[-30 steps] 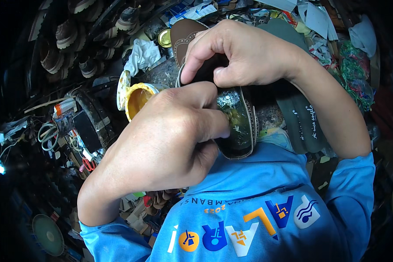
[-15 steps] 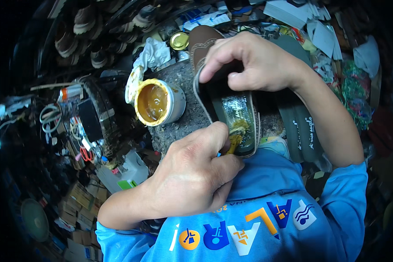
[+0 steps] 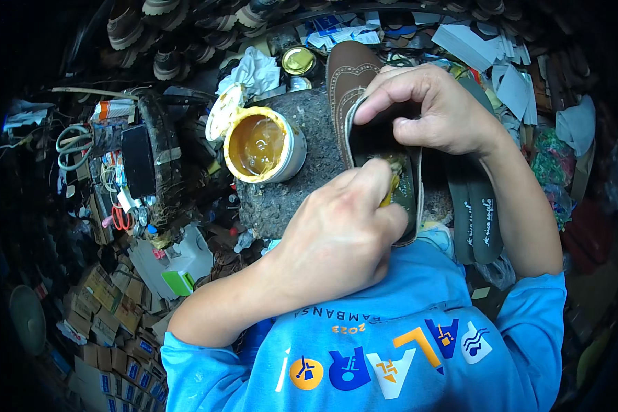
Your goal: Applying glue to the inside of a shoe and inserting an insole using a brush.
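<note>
A brown shoe (image 3: 351, 72) with a punched pattern on its toe lies with its opening toward me. My right hand (image 3: 436, 113) is closed on the rim of that opening, fingers curled over the edge. My left hand (image 3: 340, 230) pinches a small brush (image 3: 393, 189) with a yellow handle. Its bristles are inside the shoe over the wet-looking inner sole, partly hidden by my fingers. Left of the shoe stands an open can (image 3: 296, 152) of amber, glue-like liquid, its rim crusted yellow and its lid (image 3: 224, 113) folded back. A pair of dark green insoles (image 3: 474, 233) lies to the right.
The can stands on a rough dark block (image 3: 268, 213). Behind it are a round golden tin (image 3: 299, 60) and a crumpled white cloth (image 3: 252, 72). Red-handled scissors (image 3: 122, 218) and a dark phone-like slab (image 3: 138, 161) lie left; cardboard boxes are lower left, white sheets (image 3: 467, 47) far right.
My left hand has moved the brush farther up inside the shoe, from near the heel toward the toe. The right hand keeps its hold on the rim. The whole view has shifted slightly.
</note>
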`<control>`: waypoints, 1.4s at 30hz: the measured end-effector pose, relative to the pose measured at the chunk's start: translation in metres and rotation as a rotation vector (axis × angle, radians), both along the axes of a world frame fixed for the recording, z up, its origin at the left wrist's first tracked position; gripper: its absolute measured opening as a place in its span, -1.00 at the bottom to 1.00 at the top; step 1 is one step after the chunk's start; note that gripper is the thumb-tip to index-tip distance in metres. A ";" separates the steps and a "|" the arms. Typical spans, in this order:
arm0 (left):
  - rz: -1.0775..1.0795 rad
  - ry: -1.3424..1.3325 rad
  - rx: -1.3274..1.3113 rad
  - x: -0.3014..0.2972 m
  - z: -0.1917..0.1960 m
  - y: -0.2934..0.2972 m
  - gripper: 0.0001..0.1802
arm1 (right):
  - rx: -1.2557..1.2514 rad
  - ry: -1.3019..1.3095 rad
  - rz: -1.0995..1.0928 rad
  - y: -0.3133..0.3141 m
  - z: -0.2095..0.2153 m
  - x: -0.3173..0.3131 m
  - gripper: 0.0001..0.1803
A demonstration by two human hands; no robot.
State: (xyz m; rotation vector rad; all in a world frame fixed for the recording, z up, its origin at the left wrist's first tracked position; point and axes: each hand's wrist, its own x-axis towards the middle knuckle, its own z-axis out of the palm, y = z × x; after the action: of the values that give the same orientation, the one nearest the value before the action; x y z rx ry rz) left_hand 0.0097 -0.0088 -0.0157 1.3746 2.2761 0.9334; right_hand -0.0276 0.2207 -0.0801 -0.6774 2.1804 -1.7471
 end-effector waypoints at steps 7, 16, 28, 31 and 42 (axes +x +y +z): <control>-0.013 0.020 0.016 -0.003 -0.002 0.002 -0.68 | -0.019 0.008 0.009 0.000 -0.003 -0.002 -0.52; 0.217 0.038 0.177 -0.007 -0.003 0.002 -0.83 | -0.023 0.019 0.009 0.001 -0.001 -0.001 -0.52; 0.231 -0.121 0.088 -0.012 -0.007 0.002 -0.94 | -0.031 0.036 0.004 -0.001 -0.006 -0.002 -0.51; 0.160 -0.262 0.056 -0.020 -0.001 0.000 -0.96 | -0.045 0.022 0.005 0.000 -0.005 -0.001 -0.51; -0.201 -0.436 -0.122 -0.053 0.021 0.008 -0.80 | -0.035 0.047 0.001 -0.001 -0.006 -0.001 -0.52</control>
State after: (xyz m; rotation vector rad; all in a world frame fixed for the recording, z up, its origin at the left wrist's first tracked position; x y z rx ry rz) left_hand -0.0430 -0.0007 0.0053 1.1843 1.8042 0.9063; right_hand -0.0288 0.2199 -0.0862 -0.7343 2.1841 -1.7909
